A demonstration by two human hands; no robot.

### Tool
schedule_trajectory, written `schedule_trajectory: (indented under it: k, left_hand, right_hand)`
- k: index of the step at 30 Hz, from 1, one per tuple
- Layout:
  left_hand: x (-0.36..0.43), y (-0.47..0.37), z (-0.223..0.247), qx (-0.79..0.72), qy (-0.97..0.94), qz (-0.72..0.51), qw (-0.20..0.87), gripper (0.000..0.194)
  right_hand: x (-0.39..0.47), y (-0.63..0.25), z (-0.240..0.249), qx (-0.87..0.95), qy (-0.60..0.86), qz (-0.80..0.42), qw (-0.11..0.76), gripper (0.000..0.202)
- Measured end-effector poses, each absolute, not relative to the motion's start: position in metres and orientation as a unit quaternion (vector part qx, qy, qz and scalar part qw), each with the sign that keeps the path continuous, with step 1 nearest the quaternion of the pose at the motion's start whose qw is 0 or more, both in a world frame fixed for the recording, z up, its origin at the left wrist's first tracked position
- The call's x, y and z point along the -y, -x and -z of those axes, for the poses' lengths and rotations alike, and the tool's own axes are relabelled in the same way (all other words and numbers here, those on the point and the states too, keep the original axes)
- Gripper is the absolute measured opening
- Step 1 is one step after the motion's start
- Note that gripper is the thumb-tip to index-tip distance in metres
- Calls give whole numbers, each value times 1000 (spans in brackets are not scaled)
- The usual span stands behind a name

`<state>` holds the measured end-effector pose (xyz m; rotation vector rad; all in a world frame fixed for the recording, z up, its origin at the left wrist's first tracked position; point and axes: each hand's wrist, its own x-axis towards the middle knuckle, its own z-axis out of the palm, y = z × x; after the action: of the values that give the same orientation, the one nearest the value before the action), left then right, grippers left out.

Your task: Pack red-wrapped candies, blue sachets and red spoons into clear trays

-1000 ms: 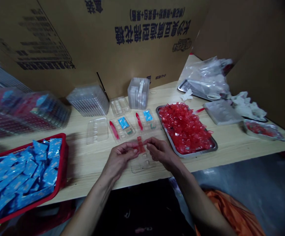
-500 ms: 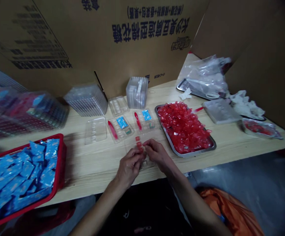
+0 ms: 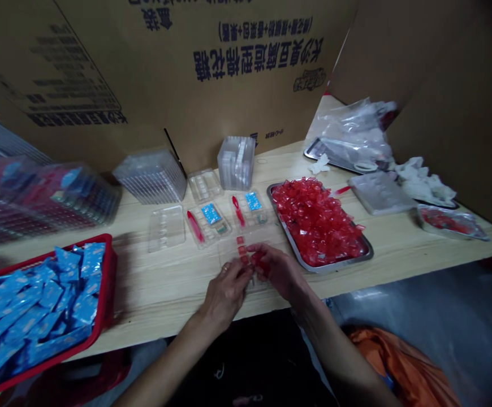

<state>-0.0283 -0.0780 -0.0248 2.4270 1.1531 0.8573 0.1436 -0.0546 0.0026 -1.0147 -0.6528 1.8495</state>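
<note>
Both my hands work over a clear plastic tray (image 3: 225,254) on the table, in which a row of small red square pieces (image 3: 240,241) lies. My left hand (image 3: 227,291) is closed, its thumb and fingertips pinched at the near end of that row; what they hold is hidden. Beside it, my right hand (image 3: 277,271) curls around red clear-wrapped pieces, its fingertips close to the row. Just beyond lie two filled clear trays (image 3: 207,237), each with a red stick-like piece (image 3: 237,210) and a blue packet (image 3: 253,200).
On the right stands a metal tray (image 3: 299,255) heaped with red wrapped pieces (image 3: 314,220). A red basket (image 3: 109,271) of blue packets (image 3: 42,305) is at left. Stacked clear trays (image 3: 150,176) line the back, before a cardboard box (image 3: 246,107). Plastic bags (image 3: 352,130) lie back right.
Red wrapped pieces now show in my right hand's curled fingers. My left hand has shifted slightly toward me, and more of the red row shows.
</note>
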Motion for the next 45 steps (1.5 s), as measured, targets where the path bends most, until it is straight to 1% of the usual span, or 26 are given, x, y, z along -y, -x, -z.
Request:
schedule_trajectory:
  k: [2,4,7,12,14,16,18,20,22,25,30,32,35,38,41,43,45]
  left_hand:
    - [78,27,14,-420,-818,-337,203,37]
    - [76,24,2,-460,-759,-378,262,35]
    - [69,14,-11,-499,-688,-397,346,22]
    - [57,7,-13,-514,-607,-415,441,7]
    - [53,10,-14,-512,-542,-430,509,12]
    - [51,13,-15,-502,-478,-446,566,18]
    - [49,16,-18,-494,-434,-451,603,24]
    - [47,18,-20,-488,-413,-446,627,29]
    - [46,18,-23,-495,-409,-439,629,33]
    - [47,19,-25,-519,-422,-441,598,34]
    - [50,22,-24,-537,-494,-460,505,20]
    - [51,22,-24,-525,-502,-459,511,17]
    - [51,24,-23,-516,-483,-462,536,18]
    - [49,25,-24,-498,-432,-482,577,20]
    - [49,25,-26,-478,-390,-496,611,28]
    - [50,25,-25,-482,-395,-494,606,31]
    - [52,25,-24,-495,-417,-487,586,28]
  right_hand:
    - [56,-144,-3,280,414,-742,447,46]
    - [58,-142,-3,321,428,-720,442,51]
    - [60,-137,-4,390,435,-689,429,55]
    - [58,-138,-9,438,411,-671,435,63]
    - [57,-142,-12,442,399,-678,431,59]
    - [56,-144,-16,453,391,-677,428,47]
    - [55,-144,-18,473,387,-665,429,34]
    - [54,-140,-18,503,393,-635,436,26]
    - [51,-135,-14,530,418,-584,452,23]
    - [48,-129,-6,556,444,-523,469,22]
    - [47,-128,-6,571,468,-497,457,18]
    - [47,-129,-11,590,470,-476,452,13]
    - [46,-128,-16,619,458,-454,448,8]
    - [47,-125,-16,619,439,-468,454,14]
    - [48,-123,-14,570,429,-523,466,23]
    - [48,-122,-14,531,431,-559,469,25]
    - [48,-123,-14,513,434,-576,465,25]
